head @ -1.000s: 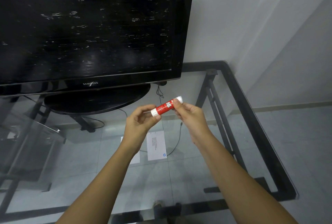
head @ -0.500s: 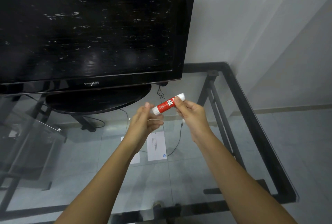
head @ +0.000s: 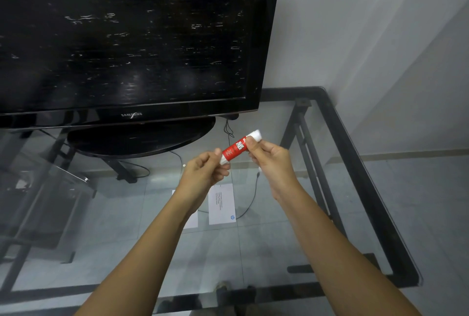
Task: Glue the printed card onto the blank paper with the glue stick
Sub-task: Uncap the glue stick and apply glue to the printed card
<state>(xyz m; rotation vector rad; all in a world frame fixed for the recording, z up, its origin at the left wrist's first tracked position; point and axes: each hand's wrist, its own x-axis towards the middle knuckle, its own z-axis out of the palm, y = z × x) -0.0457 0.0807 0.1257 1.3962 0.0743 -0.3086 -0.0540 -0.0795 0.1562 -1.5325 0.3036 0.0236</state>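
The glue stick (head: 234, 149), a smooth red-labelled cylinder with white ends, is pinched at its lower end by the left hand (head: 203, 172) and near its upper end by the right hand (head: 270, 161), above the glass table (head: 337, 123). Whether it is uncapped cannot be told. Nothing appears glued yet: the printed card (head: 221, 204) and blank paper (head: 192, 222) lie flat, just apart, beneath.

Both forearms are showing bare, no sleeves, no watch or rings visible; left hand (head: 203, 171) & right hand (head: 272, 161) are wearing no gloves.
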